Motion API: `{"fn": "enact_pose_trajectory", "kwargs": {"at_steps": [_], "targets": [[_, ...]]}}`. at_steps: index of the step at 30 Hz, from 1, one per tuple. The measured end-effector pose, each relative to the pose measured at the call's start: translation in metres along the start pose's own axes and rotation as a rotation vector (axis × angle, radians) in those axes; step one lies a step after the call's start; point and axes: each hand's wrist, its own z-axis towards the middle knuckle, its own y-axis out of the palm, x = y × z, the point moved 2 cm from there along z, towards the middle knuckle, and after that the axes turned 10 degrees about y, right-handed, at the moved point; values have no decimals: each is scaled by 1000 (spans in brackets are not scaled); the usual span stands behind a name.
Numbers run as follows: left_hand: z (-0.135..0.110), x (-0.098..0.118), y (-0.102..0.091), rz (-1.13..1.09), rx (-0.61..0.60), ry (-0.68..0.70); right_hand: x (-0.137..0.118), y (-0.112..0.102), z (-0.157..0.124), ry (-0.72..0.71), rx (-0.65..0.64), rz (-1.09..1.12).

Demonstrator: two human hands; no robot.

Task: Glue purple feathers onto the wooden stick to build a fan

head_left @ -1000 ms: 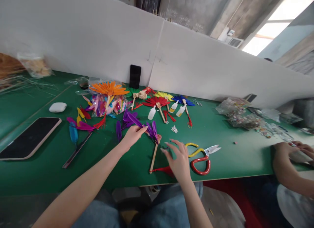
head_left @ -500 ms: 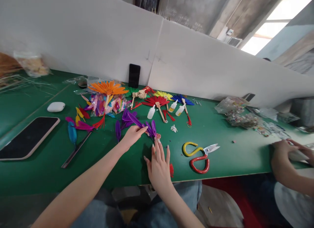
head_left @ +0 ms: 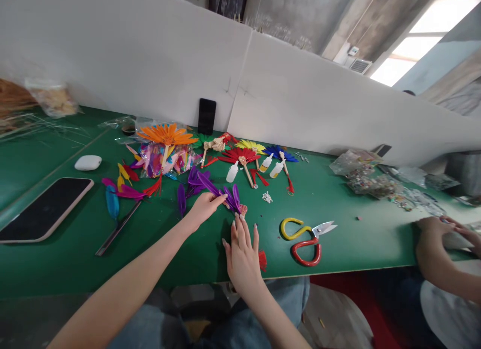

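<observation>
My left hand [head_left: 203, 210] pinches a long purple feather [head_left: 211, 184] between thumb and fingers. Just right of it, more upright purple feathers [head_left: 236, 195] stand over a small reddish piece [head_left: 244, 209], partly hidden by fingers. My right hand [head_left: 242, 251] lies with fingers stretched out, its fingertips at the base of these feathers. A red tassel [head_left: 262, 260] shows beside the right palm; what lies under the palm is hidden. Left of my hands are loose purple feathers [head_left: 182, 199]. Small white beads [head_left: 267, 197] lie in a heap to the right.
Scissors [head_left: 310, 239] lie open on the green table [head_left: 345, 249]. Behind are glue bottles [head_left: 232, 172] and finished fans, orange [head_left: 168, 134], red [head_left: 242, 154] and blue [head_left: 280, 151]. Tweezers [head_left: 118, 229] and a phone [head_left: 47, 209] lie left. Another person's hands [head_left: 438, 226] work at right.
Hardly anything differs. The right hand's fingers sit slightly lower and closer together at the feather base; the left hand keeps its pinch, and the whole view has shifted slightly.
</observation>
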Motion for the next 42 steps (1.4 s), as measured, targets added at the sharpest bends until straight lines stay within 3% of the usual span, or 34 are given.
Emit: {"fn": "enact_pose_trajectory", "kwargs": {"at_steps": [5,8,11,14,17,20,24,30,35,42], "targets": [[1,-2,-1,-1,5,-4,1,-1,-2,-17,44,127],[2,-4,-2,-5,16,-5,6,-12,0,12,117,342],[2,-5,-3,-12,22,-17,29,-25,6,172,273,585],[2,-5,-3,-14,6,-27,63,-30,15,351,379,592],[1,-3,-3,-10,-9,-25,90,-27,24,367,274,468],[1,-2,-4,5,-12,-33,102,-23,30,267,212,403],[1,-2,-4,11,0,-32,104,-16,32,188,172,390],[2,-4,-4,14,-4,-39,112,-5,36,239,193,439],[2,-3,-4,22,-9,-42,114,2,34,281,112,345],[1,-1,-4,20,-8,-37,107,-6,27,298,136,376]]}}
